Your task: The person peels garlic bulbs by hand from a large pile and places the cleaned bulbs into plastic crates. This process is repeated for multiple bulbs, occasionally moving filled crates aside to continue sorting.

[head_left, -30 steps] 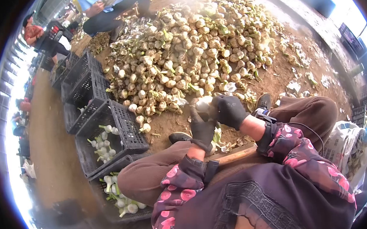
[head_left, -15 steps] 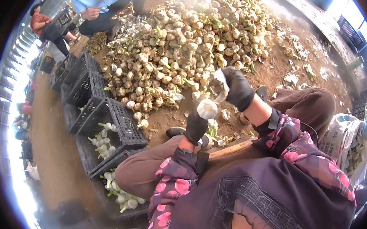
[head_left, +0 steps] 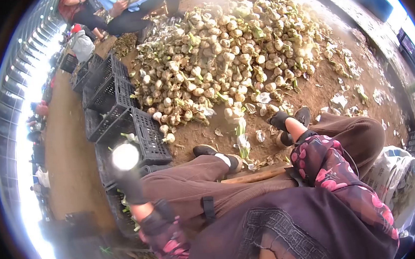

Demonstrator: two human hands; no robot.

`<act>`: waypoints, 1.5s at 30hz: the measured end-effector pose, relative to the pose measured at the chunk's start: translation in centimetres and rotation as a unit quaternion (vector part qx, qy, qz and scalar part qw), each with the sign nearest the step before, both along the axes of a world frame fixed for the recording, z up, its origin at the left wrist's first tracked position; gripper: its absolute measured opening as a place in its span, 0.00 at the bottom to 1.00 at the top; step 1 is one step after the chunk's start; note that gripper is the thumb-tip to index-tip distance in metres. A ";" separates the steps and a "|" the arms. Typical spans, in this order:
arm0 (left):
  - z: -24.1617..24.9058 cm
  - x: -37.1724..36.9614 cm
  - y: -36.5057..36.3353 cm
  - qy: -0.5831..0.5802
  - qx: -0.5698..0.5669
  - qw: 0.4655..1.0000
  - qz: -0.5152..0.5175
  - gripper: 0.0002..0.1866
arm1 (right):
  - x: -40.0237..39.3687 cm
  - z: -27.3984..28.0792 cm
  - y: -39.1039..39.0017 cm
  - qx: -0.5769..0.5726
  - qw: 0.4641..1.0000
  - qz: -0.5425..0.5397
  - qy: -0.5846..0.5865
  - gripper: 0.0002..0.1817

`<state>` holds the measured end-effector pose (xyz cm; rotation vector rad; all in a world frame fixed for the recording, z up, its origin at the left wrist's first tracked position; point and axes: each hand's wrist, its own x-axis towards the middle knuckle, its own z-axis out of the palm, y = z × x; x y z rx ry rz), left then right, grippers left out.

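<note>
Left hand, black-gloved, has swung out from lap, grip closed round peeled white garlic bulb above black plastic crate. Right hand dropped toward garlic pile beyond crate, grip unclear.

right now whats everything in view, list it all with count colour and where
garlic pile: one large heap, too many bulbs to count, pale beige with green stems, on the dirt ahead
crates: several, black plastic lattice, in a row along the left of the pile; some hold white peeled bulbs
peeled garlic bulb: one, white, blurred, in the left hand over the crates
loose skins: many, whitish, scattered on the dirt to the right
sack: one, white, at far right
other people: at least two, seated at top left by the pile
left hand: black glove, held out to the left, gripping the bulb
right hand: black glove, low near the shoe; what it holds cannot be told
</note>
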<state>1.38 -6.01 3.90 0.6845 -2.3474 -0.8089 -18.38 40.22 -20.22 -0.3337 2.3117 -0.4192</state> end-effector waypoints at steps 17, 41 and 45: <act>-8.5 -12.2 17.4 -0.104 0.309 0.884 -0.335 0.18 | -18.2 1.0 -10.9 -0.136 0.857 -0.300 0.397 0.21; -11.8 -12.0 17.7 0.033 0.545 0.828 -0.130 0.12 | 2.1 11.4 -16.8 -0.511 0.777 -0.314 -0.193 0.25; -10.5 -12.0 15.3 -0.019 0.522 0.827 -0.206 0.15 | 3.8 13.7 -15.6 -0.609 0.745 -0.213 -0.169 0.31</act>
